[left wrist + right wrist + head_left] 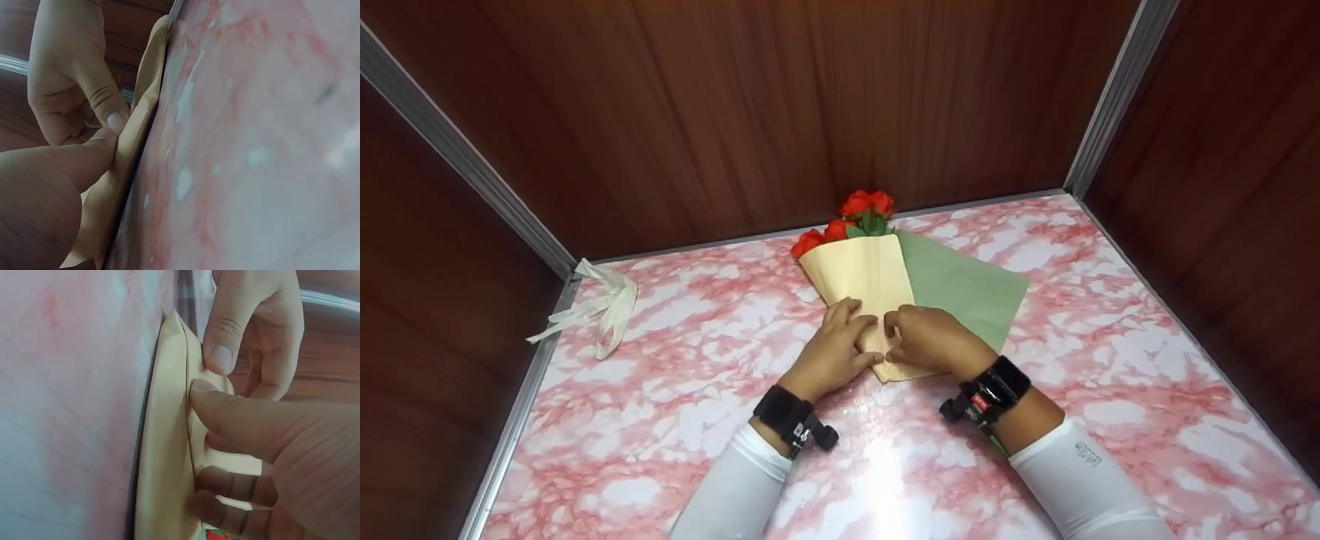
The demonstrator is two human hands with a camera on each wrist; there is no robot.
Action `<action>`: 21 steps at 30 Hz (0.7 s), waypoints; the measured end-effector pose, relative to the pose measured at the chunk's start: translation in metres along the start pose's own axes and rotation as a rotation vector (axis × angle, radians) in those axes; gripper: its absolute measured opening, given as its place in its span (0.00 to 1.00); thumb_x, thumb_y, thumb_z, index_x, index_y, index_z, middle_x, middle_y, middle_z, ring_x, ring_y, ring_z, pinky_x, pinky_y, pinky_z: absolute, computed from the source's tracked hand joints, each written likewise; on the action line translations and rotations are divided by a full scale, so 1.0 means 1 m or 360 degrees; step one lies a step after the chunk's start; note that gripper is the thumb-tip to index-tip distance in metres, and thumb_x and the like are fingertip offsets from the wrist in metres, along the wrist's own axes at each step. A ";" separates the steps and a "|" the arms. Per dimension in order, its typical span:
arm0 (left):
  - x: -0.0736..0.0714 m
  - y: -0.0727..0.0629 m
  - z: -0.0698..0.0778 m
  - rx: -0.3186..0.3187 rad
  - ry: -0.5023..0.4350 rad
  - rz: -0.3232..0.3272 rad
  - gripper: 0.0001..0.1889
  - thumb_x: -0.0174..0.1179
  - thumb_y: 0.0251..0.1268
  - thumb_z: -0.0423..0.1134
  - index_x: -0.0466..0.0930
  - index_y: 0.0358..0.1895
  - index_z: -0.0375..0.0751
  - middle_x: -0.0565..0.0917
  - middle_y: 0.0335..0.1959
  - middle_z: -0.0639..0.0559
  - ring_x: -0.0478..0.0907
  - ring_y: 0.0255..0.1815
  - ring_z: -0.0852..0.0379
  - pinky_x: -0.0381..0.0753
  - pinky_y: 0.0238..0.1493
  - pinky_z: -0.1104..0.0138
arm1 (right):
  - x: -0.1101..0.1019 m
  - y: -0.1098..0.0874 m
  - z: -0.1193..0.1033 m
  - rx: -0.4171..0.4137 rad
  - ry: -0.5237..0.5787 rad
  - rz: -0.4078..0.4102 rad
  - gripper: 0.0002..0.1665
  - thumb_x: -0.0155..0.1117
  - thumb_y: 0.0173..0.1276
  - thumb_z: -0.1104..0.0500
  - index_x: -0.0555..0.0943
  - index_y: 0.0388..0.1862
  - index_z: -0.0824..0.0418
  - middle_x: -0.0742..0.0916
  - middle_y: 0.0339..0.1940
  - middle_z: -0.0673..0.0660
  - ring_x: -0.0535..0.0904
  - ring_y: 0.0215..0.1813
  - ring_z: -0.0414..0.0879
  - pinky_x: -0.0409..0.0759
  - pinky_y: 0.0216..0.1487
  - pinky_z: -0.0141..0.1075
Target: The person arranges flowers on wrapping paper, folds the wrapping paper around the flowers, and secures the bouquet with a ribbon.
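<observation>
A bouquet of red roses (867,202) lies on the table, its stems covered by cream wrapping paper (870,270). Green paper (971,289) fans out from under the cream layer on the right. My left hand (829,354) is at the lower left of the wrap, holding the paper with bent fingers and thumb. Opposite it, my right hand (934,339) pinches the lower right part, fingers curled. Both thumbs almost meet near the narrow bottom end. In the right wrist view, a folded edge of the cream paper (166,422) runs beneath the right thumb (225,408).
A loose cream ribbon (615,304) lies at the table's left edge. The pink-and-white marbled table (720,322) is bounded by dark wood panels (735,112) with metal edging. The rose heads reach close to the back panel.
</observation>
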State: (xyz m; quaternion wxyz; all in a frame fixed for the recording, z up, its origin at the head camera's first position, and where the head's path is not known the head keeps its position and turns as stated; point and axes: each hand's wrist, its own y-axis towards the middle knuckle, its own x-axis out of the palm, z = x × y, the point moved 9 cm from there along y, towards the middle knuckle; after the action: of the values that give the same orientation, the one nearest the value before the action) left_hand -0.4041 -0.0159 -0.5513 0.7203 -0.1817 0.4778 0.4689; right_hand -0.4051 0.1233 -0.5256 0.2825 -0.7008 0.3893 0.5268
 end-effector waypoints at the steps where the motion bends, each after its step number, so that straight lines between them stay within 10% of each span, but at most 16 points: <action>1: -0.001 0.000 -0.001 -0.0016 0.0001 0.0011 0.37 0.77 0.74 0.56 0.79 0.79 0.44 0.65 0.88 0.40 0.59 0.92 0.41 0.72 0.88 0.49 | 0.000 0.000 0.000 0.0004 -0.0014 -0.0011 0.22 0.87 0.67 0.50 0.87 0.51 0.59 0.89 0.42 0.55 0.84 0.41 0.51 0.88 0.49 0.53; 13: 0.008 -0.002 -0.011 -0.0104 0.0088 -0.0148 0.33 0.61 0.89 0.54 0.70 0.88 0.47 0.60 0.94 0.45 0.48 0.98 0.43 0.63 0.93 0.46 | 0.005 0.000 -0.012 -0.0139 0.0049 -0.0100 0.29 0.79 0.76 0.51 0.86 0.74 0.50 0.93 0.59 0.59 0.91 0.58 0.58 0.89 0.61 0.58; 21: 0.008 -0.002 -0.014 -0.0153 0.0041 -0.0144 0.35 0.64 0.86 0.50 0.68 0.88 0.45 0.59 0.93 0.43 0.49 0.97 0.43 0.66 0.91 0.49 | 0.006 -0.002 -0.009 -0.0073 0.0016 -0.0179 0.28 0.80 0.75 0.51 0.87 0.72 0.52 0.94 0.58 0.60 0.92 0.60 0.58 0.90 0.61 0.57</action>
State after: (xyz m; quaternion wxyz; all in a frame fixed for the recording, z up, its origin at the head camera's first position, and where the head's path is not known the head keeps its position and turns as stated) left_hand -0.4086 -0.0234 -0.5651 0.7250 -0.2437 0.4552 0.4559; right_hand -0.3980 0.1153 -0.5289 0.2935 -0.7305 0.3386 0.5154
